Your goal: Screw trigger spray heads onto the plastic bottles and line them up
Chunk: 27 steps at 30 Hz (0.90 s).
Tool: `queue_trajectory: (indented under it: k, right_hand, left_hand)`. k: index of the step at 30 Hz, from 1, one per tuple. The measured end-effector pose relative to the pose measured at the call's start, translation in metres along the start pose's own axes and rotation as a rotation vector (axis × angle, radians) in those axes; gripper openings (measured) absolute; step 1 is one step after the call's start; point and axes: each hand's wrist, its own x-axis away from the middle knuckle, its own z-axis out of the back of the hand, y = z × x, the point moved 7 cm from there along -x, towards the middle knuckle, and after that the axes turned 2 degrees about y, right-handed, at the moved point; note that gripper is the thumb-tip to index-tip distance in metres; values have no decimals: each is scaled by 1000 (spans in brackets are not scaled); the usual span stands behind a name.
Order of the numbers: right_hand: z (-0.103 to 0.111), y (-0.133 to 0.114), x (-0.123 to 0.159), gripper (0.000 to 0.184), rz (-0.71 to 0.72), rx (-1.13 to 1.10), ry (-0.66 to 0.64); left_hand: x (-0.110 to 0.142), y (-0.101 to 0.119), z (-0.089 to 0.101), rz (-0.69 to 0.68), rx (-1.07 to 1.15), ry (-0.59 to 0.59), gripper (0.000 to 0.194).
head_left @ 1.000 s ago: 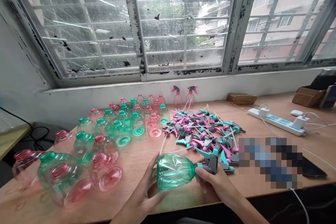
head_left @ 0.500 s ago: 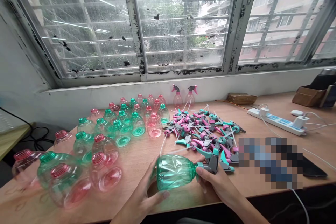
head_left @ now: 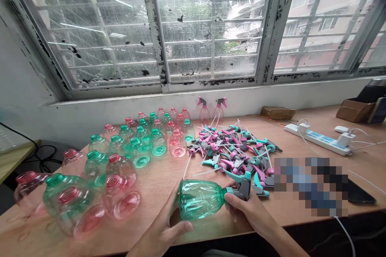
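A clear green spray bottle (head_left: pixel 202 199) lies sideways in front of me, above the table's near edge, its base to the left. My left hand (head_left: pixel 169 221) cups the base end, thumb along the near side, with its other fingers partly hidden behind the bottle. At the neck, my right hand (head_left: pixel 245 207) grips the collar of a grey and teal trigger spray head (head_left: pixel 245 186), which sits on the bottle's mouth. Just beyond is a heap of loose pink, teal and grey spray heads (head_left: pixel 232 148) with white tubes.
Several open pink and green bottles (head_left: pixel 120 168) stand on the left of the table (head_left: pixel 163 225). Two pink bottles with spray heads (head_left: pixel 204 112) stand by the wall. On the right are a power strip (head_left: pixel 319 139), a brown packet (head_left: pixel 278 113) and a cardboard box (head_left: pixel 354 110).
The green bottle has turned slightly about its length, and its reflections have shifted. Both hands stay in nearly the same place.
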Motion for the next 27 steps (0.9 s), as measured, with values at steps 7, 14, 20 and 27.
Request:
queue_trajectory:
  k: [7, 14, 20, 27]
  right_hand:
    - [2, 2, -2, 34, 10, -8, -19]
    - [2, 3, -3, 36, 1, -22, -2]
    - [0, 3, -2, 39, 4, -4, -11]
    - [0, 0, -1, 40, -10, 18, 4]
  left_hand:
    - [1, -3, 2, 16, -41, -3, 96]
    - [2, -6, -5, -21, 26, -66, 103]
    - [2, -9, -1, 11, 44, -40, 108]
    - [0, -5, -2, -4, 41, -36, 96]
